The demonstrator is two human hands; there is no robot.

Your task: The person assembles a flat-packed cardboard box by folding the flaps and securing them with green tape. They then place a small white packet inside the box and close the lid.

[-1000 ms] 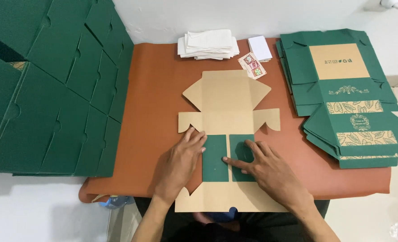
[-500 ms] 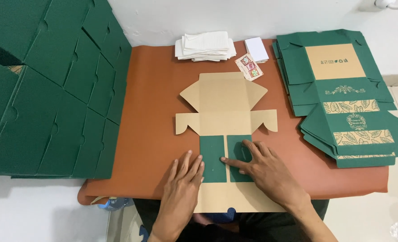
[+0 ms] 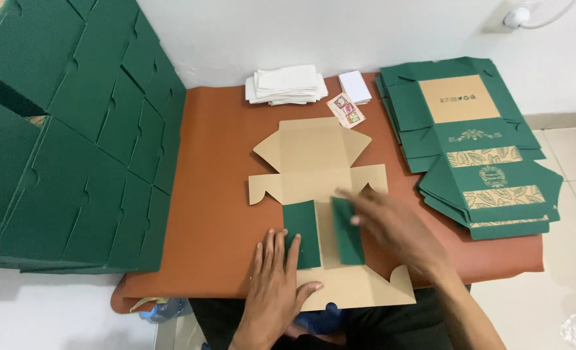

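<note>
- At far left: stacked green boxes [image 3: 67,142], assembled and closed, piled beside the brown table mat [image 3: 216,194].
- Left of centre: left hand [image 3: 276,285], flat and palm down, fingers spread, pressing the left green flap [image 3: 302,233] of the flat cardboard blank [image 3: 317,165]; nothing gripped.
- At centre: cardboard blank, kraft side up, lying unfolded on the mat, two green side flaps folded inward over its lower panel, near edge overhanging the mat toward the person.
- Right of centre: right hand [image 3: 395,227], motion-blurred, fingers extended over the right green flap [image 3: 348,230]; seemingly open and holding nothing, contact with the flap not clear.
- Behind the blank: white folded papers [image 3: 287,84], a small white card stack [image 3: 355,86], a small printed sticker sheet [image 3: 346,109].
- At right: pile of flat green blanks [image 3: 476,149] with kraft and leaf-patterned panels.
</note>
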